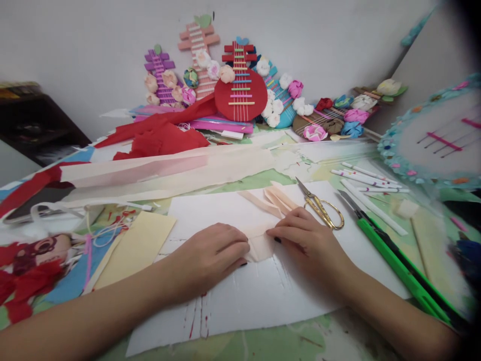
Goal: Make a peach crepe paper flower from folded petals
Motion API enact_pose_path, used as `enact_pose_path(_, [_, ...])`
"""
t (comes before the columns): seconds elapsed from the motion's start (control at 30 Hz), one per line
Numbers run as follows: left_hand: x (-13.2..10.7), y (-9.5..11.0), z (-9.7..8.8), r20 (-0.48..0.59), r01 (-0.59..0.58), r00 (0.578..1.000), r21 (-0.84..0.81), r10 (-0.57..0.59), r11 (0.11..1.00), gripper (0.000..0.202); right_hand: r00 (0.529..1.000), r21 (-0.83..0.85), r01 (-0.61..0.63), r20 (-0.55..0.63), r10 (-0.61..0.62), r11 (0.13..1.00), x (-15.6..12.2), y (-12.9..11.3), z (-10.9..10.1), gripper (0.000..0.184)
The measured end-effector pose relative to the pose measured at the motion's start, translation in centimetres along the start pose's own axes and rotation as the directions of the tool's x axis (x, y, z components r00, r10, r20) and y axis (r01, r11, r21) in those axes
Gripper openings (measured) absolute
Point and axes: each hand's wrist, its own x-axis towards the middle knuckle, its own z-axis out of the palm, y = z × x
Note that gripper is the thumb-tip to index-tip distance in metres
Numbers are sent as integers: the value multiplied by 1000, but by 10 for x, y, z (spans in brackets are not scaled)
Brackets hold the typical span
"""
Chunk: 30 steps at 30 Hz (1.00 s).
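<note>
Green worktop point(263, 346), near centre: white sheet point(263, 296) lying flat. Far left of it, long cream paper strips point(169, 173). On the sheet, left hand point(210, 253) and right hand point(308, 240) meet over a small cream paper piece point(261, 245); the fingers of both hands grasp its edges, pressing it against the sheet. Right: green utility knife point(394, 260); gold scissors point(321, 205) just beyond the right hand.

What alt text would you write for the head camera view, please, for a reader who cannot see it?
A person's left hand and right hand hold a small piece of pale peach paper on a white sheet. Gold scissors and a green utility knife lie to the right; colourful lute-shaped crafts and paper flowers line the wall behind.
</note>
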Motion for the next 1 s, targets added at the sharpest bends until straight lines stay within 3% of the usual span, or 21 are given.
enact_pose_path(0.17, [-1,-3,3,-57,-72,996,27,73,997,10,1000,18,-30,7,30,999,1,-3,0,22])
enact_pose_path(0.33, [-1,-6,4,-52,-53,997,-22,52,998,11,998,19,-64,28,64,998,2,-7,-3,20])
enact_pose_path(0.43, [0,-7,4,-72,8,997,-130,-18,992,11,996,-4,-72,47,73,997,3,-10,-5,17])
enact_pose_path(0.53, [0,-9,3,-41,127,989,-264,-142,956,12,996,-44,-58,69,61,997,3,-12,-6,41])
enact_pose_path(0.6, [1,-11,1,-5,221,972,-328,-236,918,13,995,-62,-47,82,52,997,3,-13,-6,46])
enact_pose_path(0.83, [4,-13,-4,72,421,892,-493,-446,762,12,1000,-60,25,8,-24,998,1,-10,1,20])
enact_pose_path(1.0, [2,-14,-5,67,381,910,-524,-409,762,11,997,-58,50,-58,-53,997,3,-8,2,19])
